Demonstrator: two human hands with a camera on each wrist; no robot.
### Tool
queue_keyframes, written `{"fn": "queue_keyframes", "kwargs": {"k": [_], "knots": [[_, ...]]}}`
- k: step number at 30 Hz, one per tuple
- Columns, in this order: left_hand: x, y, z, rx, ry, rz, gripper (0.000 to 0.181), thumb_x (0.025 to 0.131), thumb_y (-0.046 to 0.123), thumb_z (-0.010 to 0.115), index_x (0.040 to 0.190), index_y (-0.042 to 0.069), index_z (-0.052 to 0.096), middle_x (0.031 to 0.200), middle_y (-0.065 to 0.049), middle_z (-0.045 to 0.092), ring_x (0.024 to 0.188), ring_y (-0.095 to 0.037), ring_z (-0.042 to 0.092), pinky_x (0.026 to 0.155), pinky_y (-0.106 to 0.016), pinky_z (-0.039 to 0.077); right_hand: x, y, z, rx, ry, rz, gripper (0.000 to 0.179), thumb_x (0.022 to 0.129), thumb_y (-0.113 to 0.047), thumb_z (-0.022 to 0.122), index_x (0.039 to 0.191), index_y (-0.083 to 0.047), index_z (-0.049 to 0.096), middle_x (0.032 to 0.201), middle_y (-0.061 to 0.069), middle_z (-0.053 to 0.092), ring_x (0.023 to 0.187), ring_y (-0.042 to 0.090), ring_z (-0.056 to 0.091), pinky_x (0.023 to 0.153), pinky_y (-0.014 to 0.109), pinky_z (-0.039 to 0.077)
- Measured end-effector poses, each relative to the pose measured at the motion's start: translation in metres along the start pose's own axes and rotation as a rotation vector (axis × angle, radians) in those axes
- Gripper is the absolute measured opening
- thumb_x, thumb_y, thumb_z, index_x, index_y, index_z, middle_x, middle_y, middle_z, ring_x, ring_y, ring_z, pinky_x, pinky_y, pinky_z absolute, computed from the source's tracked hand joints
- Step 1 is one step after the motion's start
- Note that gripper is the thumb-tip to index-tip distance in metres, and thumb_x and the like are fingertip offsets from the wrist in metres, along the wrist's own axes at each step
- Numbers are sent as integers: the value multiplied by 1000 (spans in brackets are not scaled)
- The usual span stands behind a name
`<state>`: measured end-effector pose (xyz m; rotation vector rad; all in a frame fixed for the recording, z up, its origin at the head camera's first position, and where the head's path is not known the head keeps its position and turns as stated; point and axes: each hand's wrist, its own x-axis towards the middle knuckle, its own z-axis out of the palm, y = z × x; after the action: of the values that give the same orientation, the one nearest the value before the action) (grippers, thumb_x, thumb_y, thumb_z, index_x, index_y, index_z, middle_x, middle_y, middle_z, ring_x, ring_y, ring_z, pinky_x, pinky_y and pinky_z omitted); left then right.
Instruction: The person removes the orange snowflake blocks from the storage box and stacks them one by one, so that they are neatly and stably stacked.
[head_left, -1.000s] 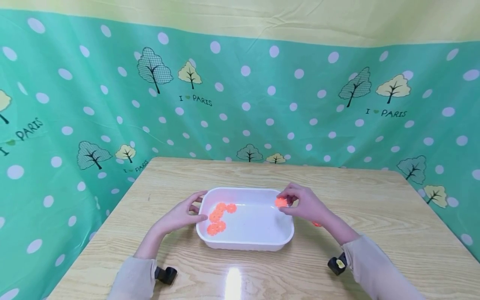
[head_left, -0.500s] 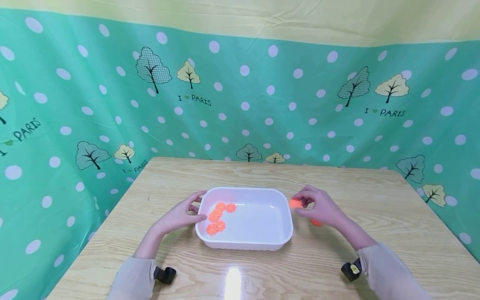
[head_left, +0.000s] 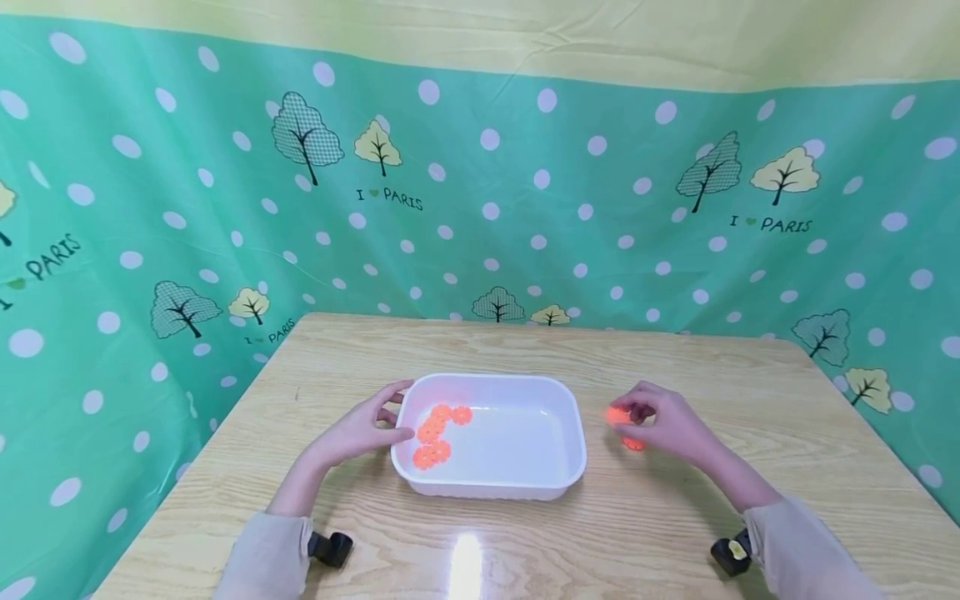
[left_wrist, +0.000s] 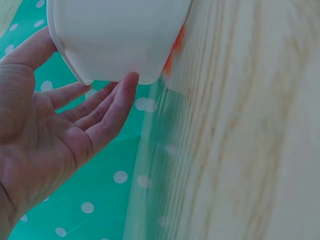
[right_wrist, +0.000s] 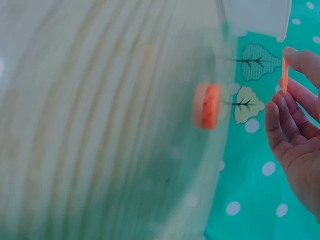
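A white plastic basin stands on the table with several orange notch-edged discs lying flat at its left end. My left hand holds the basin's left rim, thumb over the edge and fingers against the outer wall. To the right of the basin, my right hand pinches one orange disc edge-on between thumb and fingers, above the table. More orange, a thick disc or small stack, rests on the table just below that hand; in the head view the hand partly covers it.
The pale wooden table reaches back to a green dotted curtain. A black camera is strapped to the left wrist, another black camera to the right one.
My right hand has moved right with its disc, from over the basin's right rim to above the orange on the table. The left hand and the basin have stayed put.
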<state>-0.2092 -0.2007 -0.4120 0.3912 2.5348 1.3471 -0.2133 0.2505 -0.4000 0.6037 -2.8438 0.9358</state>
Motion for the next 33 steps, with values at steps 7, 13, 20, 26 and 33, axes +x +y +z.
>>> {"fn": "queue_keyframes", "kwargs": {"k": [7,13,20,26,33], "knots": [[-1,2,-1,-12,-3,17,77,77,31,71,141,18,29,123,-8,49,99,-21,53,74,-29,48,-6,14,-1,-47,-12,44,31,71,-24,77,97,-9,68,80,-4,56,71,10,51,61,20,45],[-2,4,-2,-13,0,4,77,78,31,71,141,19,29,121,-8,51,99,-20,53,73,-29,48,-11,27,0,-53,-10,11,30,71,-21,77,97,-8,68,81,-4,57,71,8,52,63,20,47],[-2,4,-3,-5,-3,-3,77,77,32,71,141,20,29,124,-9,49,100,-21,53,73,-29,48,-15,37,1,-79,-63,19,31,72,-21,76,100,-11,68,87,-6,58,78,9,53,67,22,47],[-2,5,-2,-13,-8,3,77,77,32,71,141,19,29,121,-9,51,100,-21,54,74,-29,48,-16,37,2,-94,-96,34,30,73,-23,75,101,-13,68,88,-6,57,79,10,53,67,23,46],[-2,4,-2,-8,-12,6,77,77,32,71,141,19,29,121,-9,51,100,-21,53,74,-28,48,-15,40,4,-90,-128,61,30,74,-23,74,103,-14,68,88,-6,56,79,10,52,64,22,44]]}}
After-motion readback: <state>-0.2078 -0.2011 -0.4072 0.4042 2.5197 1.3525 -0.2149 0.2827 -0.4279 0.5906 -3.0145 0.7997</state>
